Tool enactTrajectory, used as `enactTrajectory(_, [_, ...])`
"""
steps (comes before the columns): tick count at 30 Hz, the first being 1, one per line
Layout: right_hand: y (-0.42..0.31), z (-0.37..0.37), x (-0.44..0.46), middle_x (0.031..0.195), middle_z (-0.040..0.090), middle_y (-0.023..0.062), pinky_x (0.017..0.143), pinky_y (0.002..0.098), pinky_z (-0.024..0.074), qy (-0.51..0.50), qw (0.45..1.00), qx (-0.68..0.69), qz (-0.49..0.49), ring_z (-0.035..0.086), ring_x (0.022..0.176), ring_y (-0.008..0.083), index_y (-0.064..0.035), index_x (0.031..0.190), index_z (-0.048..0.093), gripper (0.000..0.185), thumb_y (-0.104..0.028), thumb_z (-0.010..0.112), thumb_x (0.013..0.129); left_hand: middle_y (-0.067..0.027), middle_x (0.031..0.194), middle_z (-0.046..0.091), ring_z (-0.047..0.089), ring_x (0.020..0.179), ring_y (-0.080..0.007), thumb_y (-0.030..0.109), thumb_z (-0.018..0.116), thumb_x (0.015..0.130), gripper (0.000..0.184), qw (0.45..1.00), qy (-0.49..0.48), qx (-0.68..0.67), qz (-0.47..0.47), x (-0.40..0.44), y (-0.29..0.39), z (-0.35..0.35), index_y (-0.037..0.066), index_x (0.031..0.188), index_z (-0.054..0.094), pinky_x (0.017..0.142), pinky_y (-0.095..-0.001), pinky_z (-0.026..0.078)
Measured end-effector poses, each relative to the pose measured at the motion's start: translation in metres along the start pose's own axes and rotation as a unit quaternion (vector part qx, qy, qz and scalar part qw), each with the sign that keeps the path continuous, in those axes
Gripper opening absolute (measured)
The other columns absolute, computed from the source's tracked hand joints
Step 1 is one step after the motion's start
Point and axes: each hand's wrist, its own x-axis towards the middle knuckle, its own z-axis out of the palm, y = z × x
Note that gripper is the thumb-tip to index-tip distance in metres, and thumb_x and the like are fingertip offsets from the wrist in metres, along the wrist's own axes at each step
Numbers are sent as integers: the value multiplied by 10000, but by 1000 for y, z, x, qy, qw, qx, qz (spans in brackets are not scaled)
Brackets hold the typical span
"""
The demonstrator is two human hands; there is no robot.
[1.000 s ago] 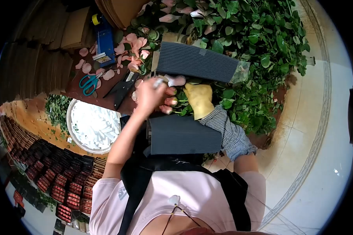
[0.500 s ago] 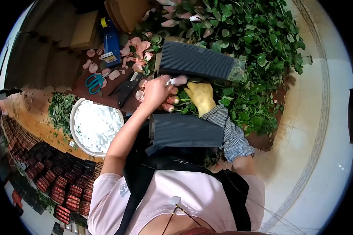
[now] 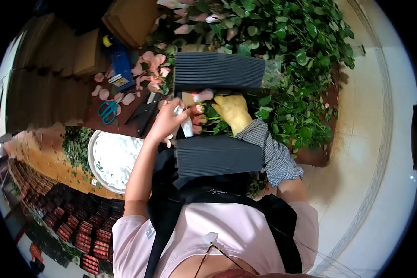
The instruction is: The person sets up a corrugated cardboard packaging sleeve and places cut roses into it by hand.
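Observation:
My bare left hand (image 3: 167,121) pinches a small white sleeve (image 3: 178,110) at its fingertips. A second ribbed white sleeve (image 3: 186,127) sits just under those fingers, beside the pink-red rose heads (image 3: 198,119). Above these roses lies a paler bud (image 3: 205,95) in a see-through whitish cover. My right hand (image 3: 234,112), in a yellow glove and checked oversleeve, curls over the green stems right of the heads; its palm side is hidden. The roses lie between two dark ribbed pads, an upper one (image 3: 220,69) and a lower one (image 3: 219,156).
Leafy rose stems (image 3: 301,60) crowd the upper right. Left of the pads are loose petals (image 3: 148,69), teal scissors (image 3: 108,111), a black tool (image 3: 143,113) and a blue tape dispenser (image 3: 119,65). A round basket (image 3: 91,160) of white sleeves stands below left.
My left hand has drawn back left and down from the covered bud, and white sleeves now show at its fingers. My gloved right hand stays over the stems. The whole view has shifted slightly.

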Motion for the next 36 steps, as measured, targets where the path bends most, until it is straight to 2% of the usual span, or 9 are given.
enactTrajectory(4, [1, -6, 6, 944, 735, 65, 798, 406, 561, -122, 992, 2, 34, 705, 868, 299, -113, 971, 727, 214, -278, 689, 840, -228, 906, 698, 675, 830, -409, 366, 680, 910, 376, 993, 21, 111, 46, 26, 20, 23, 2, 1004, 683, 699, -472, 519])
enactTrajectory(9, [3, 6, 0, 889, 720, 74, 802, 424, 545, 16, 1000, -8, 7, 693, 841, 292, -123, 934, 715, 189, -276, 697, 823, -175, 821, 627, 634, 759, -365, 195, 623, 935, 221, 973, 119, 131, 147, -4, 18, 5, -20, 892, 649, 689, -428, 492])
enactTrajectory(13, [4, 8, 1, 899, 731, 60, 795, 424, 547, 117, 993, -2, -16, 696, 825, 286, -151, 986, 745, 239, -324, 716, 823, -124, 713, 557, 481, 668, -172, 149, 638, 935, 231, 974, 208, 77, -40, -92, -11, -77, -51, 826, 596, 640, -327, 429])
enactTrajectory(16, [4, 7, 1, 902, 729, 64, 781, 414, 549, 108, 994, 24, -25, 695, 805, 285, -146, 987, 741, 236, -329, 719, 840, -250, 993, 659, 653, 936, -386, 390, 661, 944, 495, 891, 154, 264, -335, -163, -57, -124, -68, 1130, 642, 803, -484, 517])
enactTrajectory(19, [11, 3, -6, 701, 682, 85, 732, 427, 539, -40, 997, 61, 21, 676, 699, 298, -121, 952, 719, 208, -316, 676, 896, -290, 1246, 541, 551, 1163, -419, 489, 718, 884, 773, 790, 181, 483, -332, -211, -92, -126, -15, 1411, 463, 947, -529, 494])
enactTrajectory(22, [20, -21, -15, 810, 694, 116, 744, 443, 535, -74, 989, 121, -35, 678, 774, 297, -96, 1153, 666, 327, -315, 673, 911, -196, 1214, 620, 602, 1155, -344, 236, 720, 929, 497, 900, 229, 313, -198, -173, -65, -102, 29, 1348, 554, 932, -489, 515])
enactTrajectory(26, [1, -79, -23, 787, 678, 84, 746, 420, 530, -42, 981, 155, -110, 668, 764, 266, -108, 1229, 619, 348, -228, 666, 906, -111, 878, 657, 640, 784, -246, 18, 763, 820, 163, 976, 120, 180, 34, -88, -9, -45, 0, 970, 703, 716, -360, 516])
enactTrajectory(33, [-16, -62, -16, 696, 659, 70, 638, 413, 515, -138, 970, 116, -161, 648, 651, 245, -75, 975, 684, 221, -278, 683, 887, -43, 856, 682, 675, 758, -260, 267, 778, 799, 201, 932, -72, 267, 233, -19, -3, 10, 88, 891, 770, 659, -358, 540])
enactTrajectory(36, [-19, -16, -9, 571, 611, 49, 577, 397, 524, -82, 977, 55, -188, 625, 537, 230, -92, 764, 648, 238, -300, 698, 866, -46, 833, 702, 688, 753, -263, 237, 780, 806, 175, 952, -80, 242, 170, -25, -1, 10, 74, 869, 772, 652, -367, 545])
